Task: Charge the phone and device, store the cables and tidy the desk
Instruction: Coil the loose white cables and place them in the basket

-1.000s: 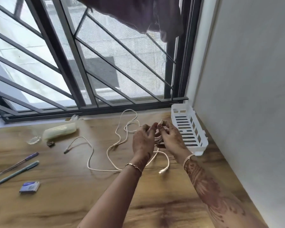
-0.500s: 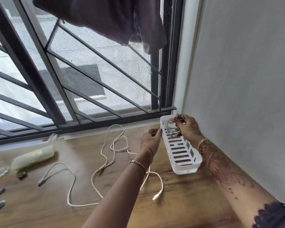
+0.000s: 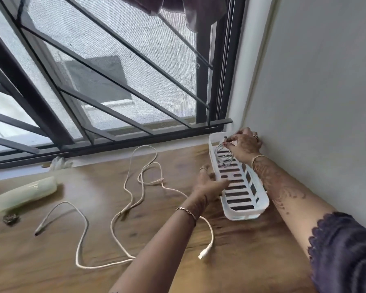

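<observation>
Surface [image 3: 251, 250]: wood, running to the window and the right-hand wall. Long cream cable [image 3: 127, 208] sprawls loose across its middle, not in the basket (next job, I guess). White slotted basket [image 3: 247, 212] sits in the far right corner, lengthwise along the wall. My left grip [image 3: 209, 183] has its fingers relaxed against the basket's left wall and holds nothing; I read it as bracing. My right grip [image 3: 245, 145] pinches a small coiled cable [image 3: 224, 157] over the basket's far end. The coil hangs toward the slats, contact unclear. To do it well, lower the coil until it lies flat, then release so the loops don't spring apart. Tuck the connector [image 3: 225, 137] inside the rim, not through a slot. The left should hold the basket steady.
</observation>
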`<state>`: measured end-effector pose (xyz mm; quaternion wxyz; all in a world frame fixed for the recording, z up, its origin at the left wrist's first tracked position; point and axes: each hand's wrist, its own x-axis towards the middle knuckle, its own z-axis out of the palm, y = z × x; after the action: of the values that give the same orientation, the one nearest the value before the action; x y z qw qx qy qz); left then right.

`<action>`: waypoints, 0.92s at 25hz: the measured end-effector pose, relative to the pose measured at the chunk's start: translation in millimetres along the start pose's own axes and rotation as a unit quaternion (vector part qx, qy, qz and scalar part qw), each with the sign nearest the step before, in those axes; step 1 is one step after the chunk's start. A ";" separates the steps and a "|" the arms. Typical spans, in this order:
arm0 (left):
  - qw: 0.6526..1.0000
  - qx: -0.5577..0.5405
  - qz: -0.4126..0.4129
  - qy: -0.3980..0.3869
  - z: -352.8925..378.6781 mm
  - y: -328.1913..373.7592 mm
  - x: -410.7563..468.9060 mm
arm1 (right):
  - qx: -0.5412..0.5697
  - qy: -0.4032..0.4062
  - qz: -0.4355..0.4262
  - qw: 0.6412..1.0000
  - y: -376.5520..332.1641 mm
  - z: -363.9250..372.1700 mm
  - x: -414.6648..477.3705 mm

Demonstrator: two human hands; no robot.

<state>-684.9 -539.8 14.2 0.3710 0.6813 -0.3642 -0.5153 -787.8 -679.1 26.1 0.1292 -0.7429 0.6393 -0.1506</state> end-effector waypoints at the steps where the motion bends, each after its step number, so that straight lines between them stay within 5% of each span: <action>1: 1.000 -0.011 0.002 0.005 -0.8 -2.5 -0.8 | -0.004 -0.005 -0.001 1.000 -0.8 2.2 1.1; 23: 0.998 0.005 0.024 0.066 1.3 -42.0 -15.7 | -0.182 0.053 -0.061 0.980 -36.2 27.6 3.7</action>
<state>-684.5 -506.9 -16.3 0.4035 0.7065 -0.3579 -0.4582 -743.6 -677.5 14.8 -0.0519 -0.7824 0.6156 -0.0788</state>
